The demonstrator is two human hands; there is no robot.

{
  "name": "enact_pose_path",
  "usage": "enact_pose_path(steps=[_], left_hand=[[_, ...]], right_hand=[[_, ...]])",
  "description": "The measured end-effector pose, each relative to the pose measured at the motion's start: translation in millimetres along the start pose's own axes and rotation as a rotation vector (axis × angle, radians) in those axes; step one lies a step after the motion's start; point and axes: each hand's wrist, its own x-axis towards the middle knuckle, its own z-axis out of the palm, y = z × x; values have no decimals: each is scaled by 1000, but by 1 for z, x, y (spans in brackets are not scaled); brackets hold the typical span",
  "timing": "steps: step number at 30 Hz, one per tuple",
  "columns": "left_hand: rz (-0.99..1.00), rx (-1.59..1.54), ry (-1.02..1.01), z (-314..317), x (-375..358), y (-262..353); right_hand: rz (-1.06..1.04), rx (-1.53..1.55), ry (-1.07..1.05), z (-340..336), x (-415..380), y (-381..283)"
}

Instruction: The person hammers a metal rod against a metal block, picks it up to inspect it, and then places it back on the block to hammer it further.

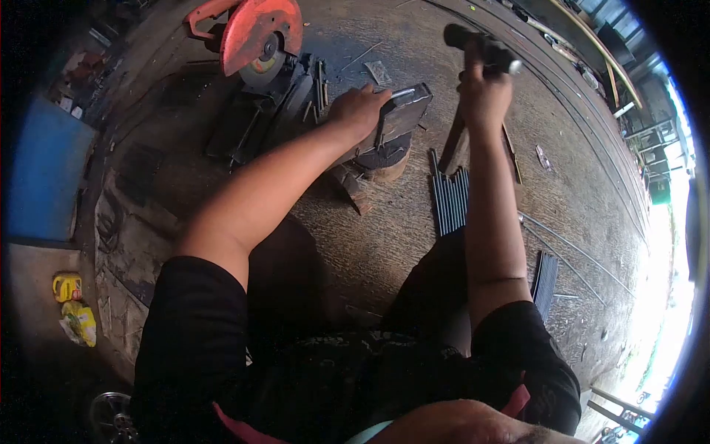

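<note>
My left hand point(358, 115) is closed around a short metal rod point(403, 93), whose bright end sticks out past the fingers. That rod lies along the top of a dark steel block point(404, 118), which rests on a wooden stump point(388, 169). Raised to the right of the block, my right hand point(485, 100) grips a hammer point(481, 49) close under its head. The wooden handle point(452, 145) runs down behind my forearm. Below it, a row of cut metal rods point(450, 201) lies on the floor.
A red cut-off saw point(262, 33) stands at the upper left, near the block. More cut rods point(546, 281) and long thin bars point(577, 255) lie on the floor to the right. A yellow jug point(67, 287) stands at the far left.
</note>
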Motion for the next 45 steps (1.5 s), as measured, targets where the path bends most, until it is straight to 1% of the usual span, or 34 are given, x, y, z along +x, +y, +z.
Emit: enact_pose_path(steps=[1, 2, 4, 5, 6, 8, 9, 10, 11, 12, 13, 14, 15, 16, 18, 20, 21, 22, 23, 24, 25, 26, 28, 30, 31, 32, 34, 36, 38, 40, 41, 42, 44, 45], left_hand=[[47, 31, 80, 5, 1, -2], [48, 28, 82, 5, -2, 1], [59, -78, 156, 3, -5, 4], [62, -72, 166, -1, -2, 2], [60, -56, 155, 0, 0, -3], [56, -46, 130, 2, -5, -4], [65, -102, 140, -1, -6, -2], [77, -156, 155, -5, -4, 0], [79, -154, 154, -2, 0, -2], [56, -163, 42, 10, 5, -8], [27, -176, -69, 13, 4, -8], [18, -182, -72, 16, 3, -8], [-10, -107, -113, 6, 0, 0], [-33, -30, -156, 0, 0, 5], [-35, -39, -142, -8, 0, 9], [-34, -48, -132, -2, 1, 7], [-11, -75, -24, 8, 6, 0], [12, -101, 88, 5, 8, 0], [-41, -48, 0, 3, 6, 0], [-42, -43, 7, 0, 8, -1], [-51, -67, 33, 0, 6, -2], [-58, -91, 55, 2, 4, -2], [-63, -69, 20, 0, 1, 2], [-74, -49, -14, 0, 3, 3], [-80, -81, -32, 2, 5, 2], [-84, -114, -51, 5, 6, 2], [-89, -112, -81, 1, 8, 4], [-96, -105, -108, 1, 8, 5], [-80, -85, -63, 9, 9, 1], [-100, -66, -52, 11, 11, -6], [-125, -50, -42, 9, 14, -10], [-125, -45, -36, 5, 14, -11], [-122, -62, 19, 4, 10, -10], [-119, -61, 18, 4, 10, -8]], right_hand=[[-12, -171, -22, 10, -1, 22], [-29, -340, -45, 18, -5, 40], [134, -628, -321, 26, -19, 55], [175, -569, -357, 25, -21, 61], [169, -565, -357, 22, -20, 53], [279, -628, -388, 13, -21, 34], [220, -629, -337, 12, -18, 33], [219, -627, -329, 9, -13, 32], [162, -585, -227, 5, -7, 31], [108, -544, -134, 2, -4, 26], [8, -420, -77, -2, 3, 27], [-93, -296, -23, -4, 11, 27], [-134, -271, 64, -7, 14, 16], [-175, -154, 123, -8, 10, 1], [-109, -18, 115, -6, -2, -14], [-2, -345, 24, 6, 4, 33], [-4, -442, -104, 10, -3, 45], [177, -657, -307, 14, -6, 47], [170, -603, -327, 14, -11, 64], [160, -548, -351, 13, -15, 64], [159, -546, -356, 11, -15, 64], [184, -608, -346, 7, -12, 65], [205, -671, -329, -3, -5, 48], [100, -567, -247, -11, 2, 32], [-24, -406, -137, -14, -4, 10], [-21, -410, -141, -13, -2, 5], [-102, -230, -13, -12, 1, 1], [-57, -176, 2, -1, -4, 8], [-57, -231, -89, 18, -15, 41], [109, -582, -325, 30, -26, 62], [122, -513, -396, 28, -24, 66], [117, -508, -393, 27, -23, 58], [270, -571, -460, 19, -20, 45], [272, -571, -458, 16, -20, 39]])
